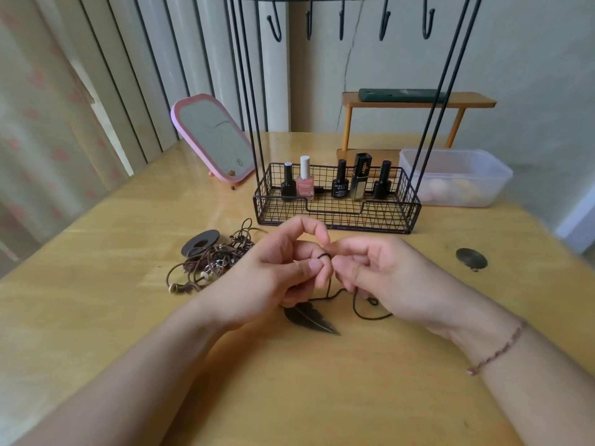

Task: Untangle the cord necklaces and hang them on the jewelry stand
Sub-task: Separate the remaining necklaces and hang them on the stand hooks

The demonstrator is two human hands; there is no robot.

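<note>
A glossy wooden table (128,317) stands by a cracked wall (402,59) and curtains (48,123).

You've got soft, even daylight, glare on the table (206,201) at left, faint shadows under your hands, wide-angle bending and blur at edges.

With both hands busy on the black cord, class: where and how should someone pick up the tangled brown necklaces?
Take the tangled brown necklaces by the open cord loop on their near-left side, from above. That loop lies apart from the knotted, beaded middle, probably giving fingers clear room.
</note>
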